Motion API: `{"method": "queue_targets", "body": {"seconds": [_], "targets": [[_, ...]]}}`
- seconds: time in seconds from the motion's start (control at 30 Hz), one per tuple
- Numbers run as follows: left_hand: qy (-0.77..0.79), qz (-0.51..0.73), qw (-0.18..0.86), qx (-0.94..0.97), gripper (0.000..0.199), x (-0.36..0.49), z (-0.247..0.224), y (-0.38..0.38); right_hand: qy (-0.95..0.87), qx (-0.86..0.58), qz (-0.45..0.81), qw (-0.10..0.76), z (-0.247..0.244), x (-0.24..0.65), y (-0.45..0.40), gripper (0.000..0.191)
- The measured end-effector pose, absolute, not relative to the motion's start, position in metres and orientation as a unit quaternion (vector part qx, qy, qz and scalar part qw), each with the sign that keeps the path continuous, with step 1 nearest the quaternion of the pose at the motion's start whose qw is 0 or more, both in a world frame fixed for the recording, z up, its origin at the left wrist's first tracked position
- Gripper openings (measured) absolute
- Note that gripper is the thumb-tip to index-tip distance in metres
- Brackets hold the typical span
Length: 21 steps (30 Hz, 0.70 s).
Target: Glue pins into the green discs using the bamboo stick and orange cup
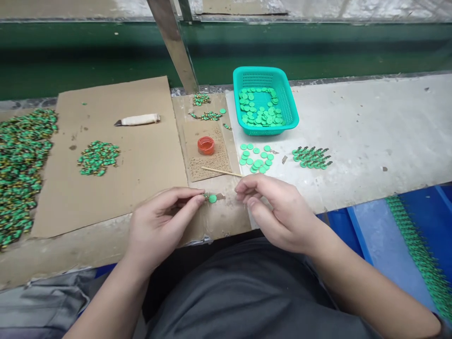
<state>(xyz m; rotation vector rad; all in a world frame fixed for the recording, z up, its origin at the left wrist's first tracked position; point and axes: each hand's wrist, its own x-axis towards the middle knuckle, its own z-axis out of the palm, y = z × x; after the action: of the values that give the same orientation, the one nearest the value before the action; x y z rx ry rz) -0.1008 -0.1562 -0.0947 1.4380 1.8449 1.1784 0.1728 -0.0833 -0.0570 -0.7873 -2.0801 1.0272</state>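
Observation:
My left hand is closed in a pinch at the near edge of the work surface. Between thumb and forefinger is a small green piece, mostly hidden, with a flat round green disc at its right end. My right hand hovers to the right of that disc, fingers loosely curled and thumb apart from the forefinger; nothing shows in it. A thin wooden stick lies just beyond, its right end reaching behind the right fingertips. Farther back, a red cap with liquid inside sits on a speckled cardboard piece.
Loose green discs lie before a teal basket holding more. Rows of disc-based pieces stand rightward. Small green-gold pieces form a heap on cardboard and a larger pile. A wrapped blade lies behind.

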Motion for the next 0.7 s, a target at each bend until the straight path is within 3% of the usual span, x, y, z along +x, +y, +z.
{"method": "queue_targets", "body": {"seconds": [0.2, 0.4, 0.5, 0.63, 0.7], "targets": [[0.689, 0.485, 0.241, 0.482, 0.028, -0.104, -0.098, -0.163, -0.802, -0.402, 0.209, 0.389, -0.051, 0.186, -0.06, 0.019], [0.679, 0.514, 0.243, 0.465, 0.039, -0.102, -0.096, -0.156, -0.884, -0.415, 0.124, 0.175, -0.062, 0.137, -0.007, 0.025], [0.678, 0.516, 0.247, 0.461, 0.041, -0.101, -0.096, -0.156, -0.889, -0.42, 0.131, 0.123, -0.066, 0.113, 0.003, 0.028], [0.673, 0.52, 0.255, 0.461, 0.042, -0.103, -0.098, -0.158, -0.891, -0.405, 0.155, 0.138, -0.051, 0.125, -0.005, 0.022], [0.67, 0.519, 0.26, 0.463, 0.04, -0.105, -0.099, -0.16, -0.866, -0.393, 0.231, 0.209, -0.037, 0.145, -0.016, 0.015]]}}
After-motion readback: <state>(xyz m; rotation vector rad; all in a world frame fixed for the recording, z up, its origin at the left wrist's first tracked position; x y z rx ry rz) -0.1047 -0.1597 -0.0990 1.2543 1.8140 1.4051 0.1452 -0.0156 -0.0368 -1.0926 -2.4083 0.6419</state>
